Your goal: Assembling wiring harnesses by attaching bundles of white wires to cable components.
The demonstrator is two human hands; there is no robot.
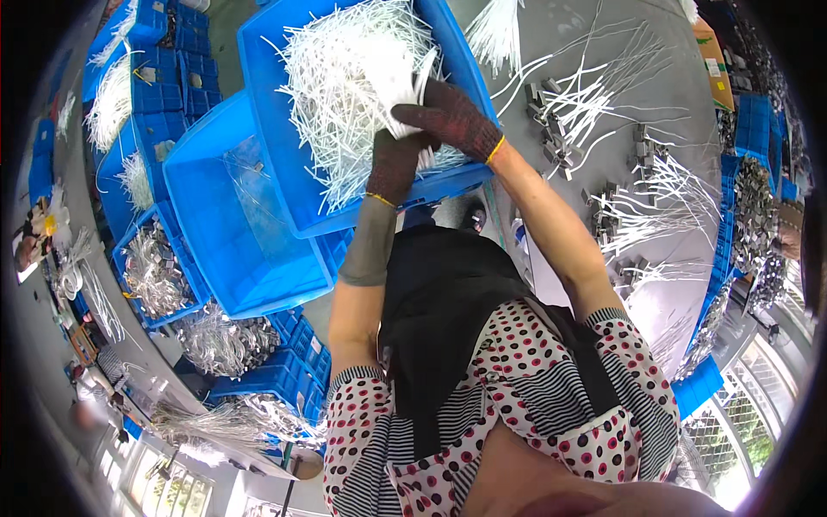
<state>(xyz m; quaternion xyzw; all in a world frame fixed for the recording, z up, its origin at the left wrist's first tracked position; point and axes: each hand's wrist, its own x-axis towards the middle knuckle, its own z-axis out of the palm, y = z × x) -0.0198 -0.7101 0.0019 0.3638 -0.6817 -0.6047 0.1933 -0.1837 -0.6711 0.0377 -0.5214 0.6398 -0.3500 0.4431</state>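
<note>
Both my hands wear dark maroon knit gloves and reach over a blue plastic crate (274,129). The crate is heaped with loose, thin white strips (332,77) that look like cut tubing or wire. A thicker bunch of white strips (394,90), washed out by glare, is gripped between the hands. My right hand (457,121) closes round it from the right side, thumb across the front. Lower down, my left hand (398,164) is closed at the bunch's near end, its fingers partly hidden behind the right hand.
An almost bare blue crate (258,215) with a clear plastic sheet in it stands to the left. Stacked blue crates (159,86) of wires lie beyond. On the grey tabletop (594,34) at right are several bunches of white leads with small metal blocks (551,129).
</note>
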